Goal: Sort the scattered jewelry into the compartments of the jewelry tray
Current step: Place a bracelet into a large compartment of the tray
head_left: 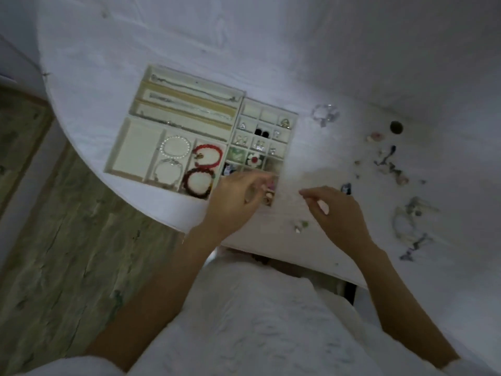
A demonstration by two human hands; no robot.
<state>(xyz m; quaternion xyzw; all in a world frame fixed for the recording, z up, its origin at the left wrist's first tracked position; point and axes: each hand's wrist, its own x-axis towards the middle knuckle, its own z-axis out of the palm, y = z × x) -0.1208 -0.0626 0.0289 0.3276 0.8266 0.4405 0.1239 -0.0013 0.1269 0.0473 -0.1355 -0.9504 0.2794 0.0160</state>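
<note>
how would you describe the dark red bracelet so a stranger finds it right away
Start at the jewelry tray on the white table. In its near row of large compartments, the rightmost one holds two red bracelets. The dark red bracelet is the nearer, closed ring; the brighter red bracelet lies behind it.

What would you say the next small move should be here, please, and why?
Probably let the left hand lower the small piece it seems to pinch into the tray cell beneath it. That hand hovers over the tray's near right corner, and the blur hides the piece. The right hand looks empty, with loose jewelry beside it on the table for the following pick.
</note>
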